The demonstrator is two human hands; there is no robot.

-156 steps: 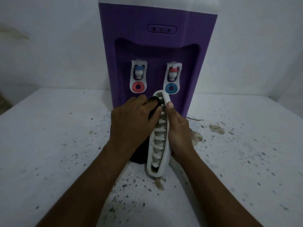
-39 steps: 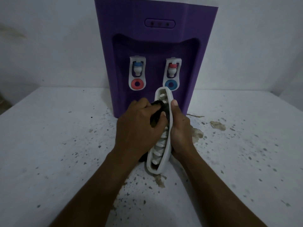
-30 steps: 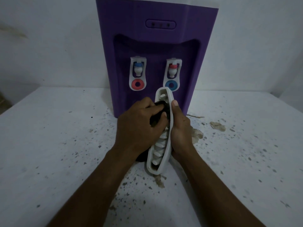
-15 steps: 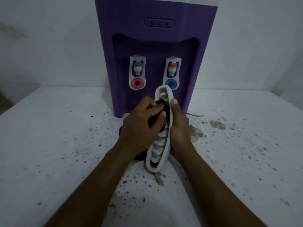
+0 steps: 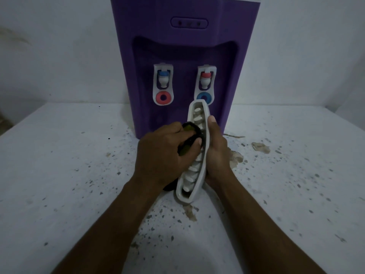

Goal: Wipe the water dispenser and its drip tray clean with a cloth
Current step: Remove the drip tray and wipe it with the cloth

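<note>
at the bottom of the frame two bare forearms are seen reaching up and in over the speckled white table [image 5: 59,175], and at centre frame the work is being done. the drip tray [image 5: 197,117] is off the machine and is held on edge, running lengthwise away from the camera, its ribbed inside turned toward frame left so the grooves can be got at. the right hand [image 5: 216,155] is wrapped round the tray's back from the right, fingers hidden behind it and the thumb laid along the rim; a brace, it would seem, so the tray is not shoved over by the rubbing. the left hand [image 5: 166,155] is curled tight round a bunched dark cloth [image 5: 192,135], a greenish patch showing, and the wad is pressed into the ribs about halfway up the tray. the tray's near end is tipped down close to the table; whether it is touching cannot be told. brown stains [image 5: 236,158] are spread on the table just right of the hands, with dark flecks scattered all about. further back, in the upper middle of the frame, the purple water dispenser [image 5: 183,56] is stood against the pale wall [image 5: 59,46], its two taps [image 5: 163,84] left bare above the spot where the tray would sit. the tray is judged to be mid-wipe.
</note>
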